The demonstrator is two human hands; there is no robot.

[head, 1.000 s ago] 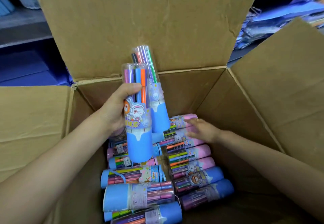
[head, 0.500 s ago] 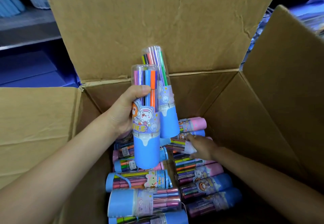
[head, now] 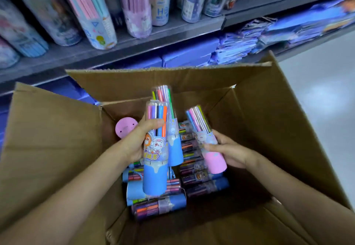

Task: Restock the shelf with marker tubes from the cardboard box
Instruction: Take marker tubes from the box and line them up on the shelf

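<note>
Care is advised as two blue-based clear plastic marker tubes (head: 156,160), gripped by the left hand (head: 134,145), and a pink-based tube (head: 208,145), clasped by the right hand (head: 230,154), are lifted clear above the open cardboard box (head: 57,148) toward the grey shelf (head: 172,31)

A grey metal shelf (head: 172,31) is running across the top of the view, and tall tubes of pencils (head: 96,20) are standing on it in a row, leaning with the wide lens. Below it, a lower shelf level is carrying blue flat boxes (head: 184,57) and stacked plastic-wrapped packs (head: 242,41). The pale floor (head: 322,83) is showing at the right, beside the open cardboard box (head: 57,148).
</note>
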